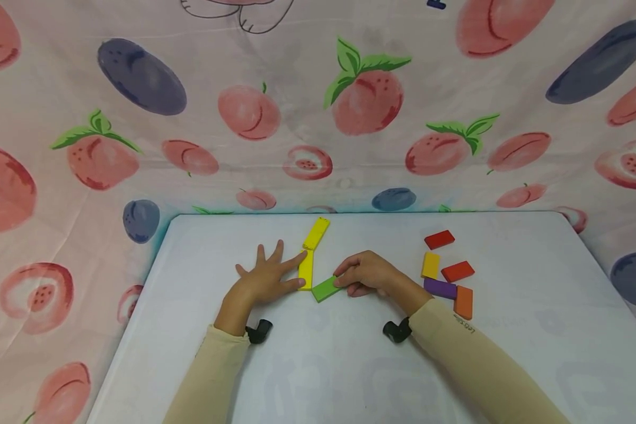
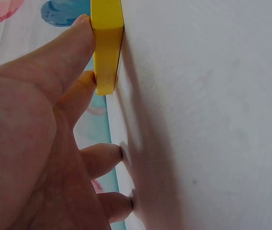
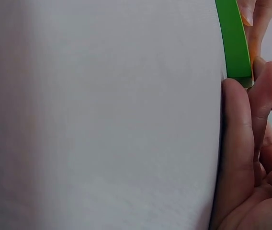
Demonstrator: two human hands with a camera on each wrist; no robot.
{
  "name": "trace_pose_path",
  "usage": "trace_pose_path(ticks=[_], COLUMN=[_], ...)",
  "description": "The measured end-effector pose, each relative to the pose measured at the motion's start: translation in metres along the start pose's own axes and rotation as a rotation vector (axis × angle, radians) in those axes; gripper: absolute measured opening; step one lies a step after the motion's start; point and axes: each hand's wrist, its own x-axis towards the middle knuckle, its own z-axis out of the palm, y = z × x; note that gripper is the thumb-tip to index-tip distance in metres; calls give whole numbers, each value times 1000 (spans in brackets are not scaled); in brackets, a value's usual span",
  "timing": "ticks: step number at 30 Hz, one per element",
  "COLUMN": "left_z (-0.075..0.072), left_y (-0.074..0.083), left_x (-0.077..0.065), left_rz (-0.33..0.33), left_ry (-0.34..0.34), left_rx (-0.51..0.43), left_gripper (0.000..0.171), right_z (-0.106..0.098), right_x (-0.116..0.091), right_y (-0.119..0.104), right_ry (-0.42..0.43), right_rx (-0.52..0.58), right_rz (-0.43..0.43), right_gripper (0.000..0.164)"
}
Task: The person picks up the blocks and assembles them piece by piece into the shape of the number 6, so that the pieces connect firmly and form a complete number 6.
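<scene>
Two yellow blocks lie end to end in the head view: a far one (image 1: 316,233) slanting to the right and a near one (image 1: 307,271). My left hand (image 1: 265,280) has its fingers spread, with thumb and index finger touching the near yellow block; the left wrist view shows both fingertips on its face. A green block (image 1: 325,290) lies at an angle, one corner by the yellow block's near end. My right hand (image 1: 370,274) pinches the green block's right end between thumb and fingers. In the right wrist view, the thumb (image 3: 238,110) meets that end.
On the right of the white table (image 1: 360,365) lie two red blocks (image 1: 439,239), a yellow-orange block (image 1: 431,265), a purple block (image 1: 440,288) and an orange block (image 1: 463,302). A fruit-patterned cloth (image 1: 297,94) hangs behind the table.
</scene>
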Motion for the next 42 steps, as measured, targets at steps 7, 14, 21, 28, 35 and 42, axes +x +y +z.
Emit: trace_pose_path(ticks=[7, 14, 21, 28, 35, 42], left_z=[1, 1, 2, 2, 1, 2], left_y=[0, 0, -1, -1, 1, 1], left_x=[1, 1, 1, 1, 1, 1], left_rz=[-1, 0, 3, -2, -9, -13], left_ry=[1, 4, 3, 1, -4, -2], left_rx=[3, 3, 7, 13, 11, 6], left_gripper=[68, 68, 68, 68, 68, 68], right_z=[0, 1, 2, 2, 1, 1], right_x=[0, 0, 0, -1, -1, -3], right_y=[1, 3, 2, 2, 2, 1], right_ry=[6, 8, 9, 15, 10, 2], right_rx=[5, 7, 9, 5, 10, 12], right_rz=[-13, -18, -16, -16, -25, -23], right_gripper=[29, 29, 29, 29, 29, 29])
